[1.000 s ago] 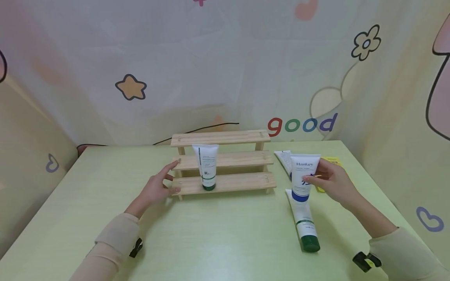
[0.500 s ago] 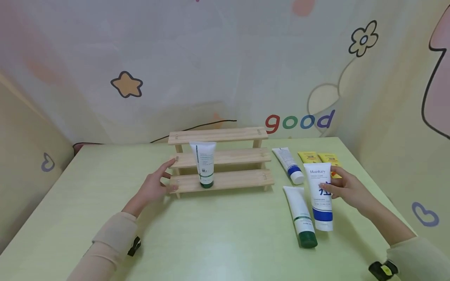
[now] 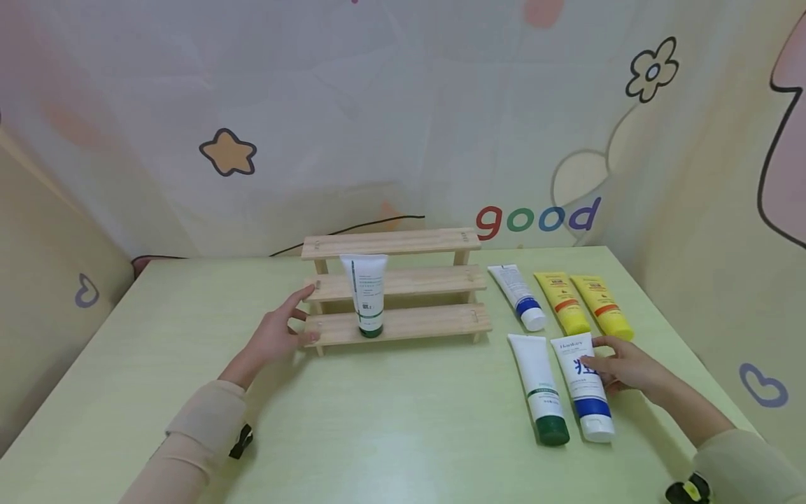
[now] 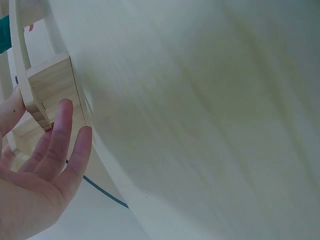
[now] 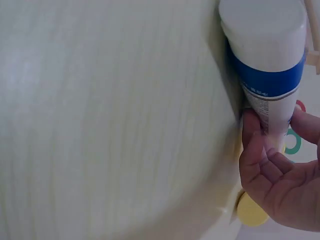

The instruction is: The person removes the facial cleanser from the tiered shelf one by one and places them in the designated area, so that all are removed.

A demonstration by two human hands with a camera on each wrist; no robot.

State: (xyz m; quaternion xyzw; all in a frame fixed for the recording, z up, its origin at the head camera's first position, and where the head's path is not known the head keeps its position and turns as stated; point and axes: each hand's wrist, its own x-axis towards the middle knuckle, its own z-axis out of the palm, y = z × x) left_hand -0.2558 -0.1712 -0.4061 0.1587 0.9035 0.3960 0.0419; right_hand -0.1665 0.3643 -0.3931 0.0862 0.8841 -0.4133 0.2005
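Note:
My right hand (image 3: 634,367) pinches a white squeeze tube (image 3: 583,385) with a blue band between thumb and fingers. It lies low at the table's right, beside a white tube (image 3: 539,388) with a green cap. In the right wrist view its white cap (image 5: 262,30) faces the camera and the fingers (image 5: 257,155) curl round its body. With thumb and fingers, my left hand (image 3: 273,343) grips the left end of a three-step wooden rack (image 3: 434,322). Another green-capped tube (image 3: 368,294) stands upright on the rack's lowest step.
Behind the right hand lie two yellow tubes (image 3: 562,301) and another blue-banded white tube (image 3: 516,297), just right of the rack. A patterned curtain (image 3: 352,126) hangs behind the table (image 3: 378,427) and along its sides.
My right hand has carried the blue-banded tube right and toward me, then down beside the green-capped one, uncovering the yellow tubes. The left hand keeps its grip on the rack.

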